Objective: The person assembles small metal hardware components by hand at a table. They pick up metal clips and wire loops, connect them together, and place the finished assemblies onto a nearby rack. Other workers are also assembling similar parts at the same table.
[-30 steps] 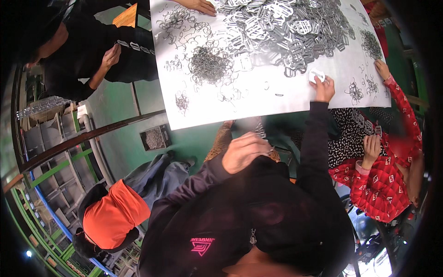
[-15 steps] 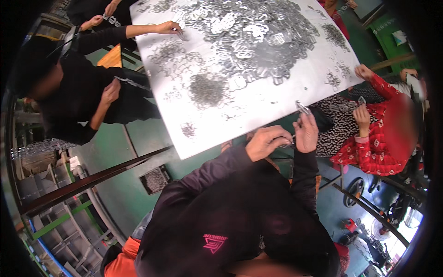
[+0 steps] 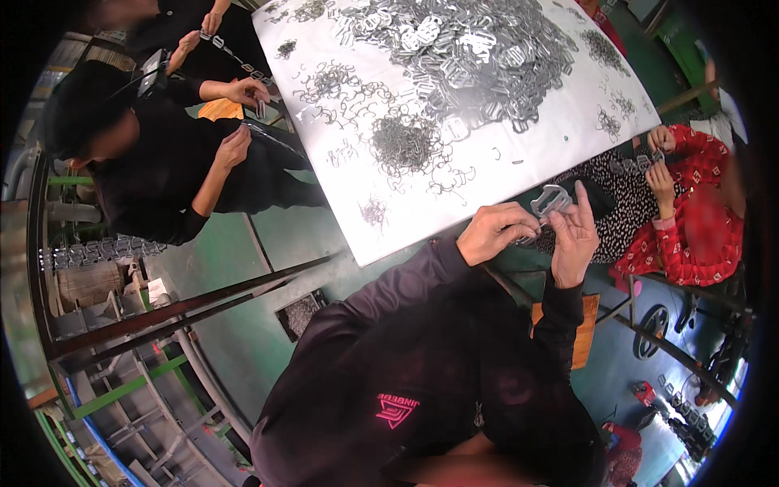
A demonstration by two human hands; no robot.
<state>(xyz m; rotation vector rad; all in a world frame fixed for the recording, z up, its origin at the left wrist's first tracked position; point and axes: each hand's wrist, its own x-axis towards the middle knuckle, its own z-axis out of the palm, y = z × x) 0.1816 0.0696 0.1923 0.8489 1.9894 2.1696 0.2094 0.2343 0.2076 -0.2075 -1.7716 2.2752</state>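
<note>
Just off the near edge of the white table (image 3: 487, 183), my two hands are close together. My right hand (image 3: 576, 243) pinches a flat, slotted metal buckle (image 3: 553, 200) between thumb and fingers, with its index finger raised. My left hand (image 3: 497, 233) is closed beside it, its fingertips by the buckle's lower end. Grey metal shows under those fingertips, but its shape is mostly hidden. On the table lie a large heap of similar metal buckles (image 3: 487, 81) and a dense pile of small bent wire hooks (image 3: 402, 144), with looser hooks around it.
Left of the table, a co-worker in black (image 3: 162, 162) handles metal pieces; another person's hands (image 3: 203, 31) hold a linked strip beyond. At right, a person in a red patterned jacket (image 3: 690, 219) holds linked pieces. A tray of small parts (image 3: 300, 315) sits low at left.
The view has shifted, moving the table rightward in the picture. The buckle in my right hand now faces me more broadly. The left co-worker's hand has withdrawn from the table.
</note>
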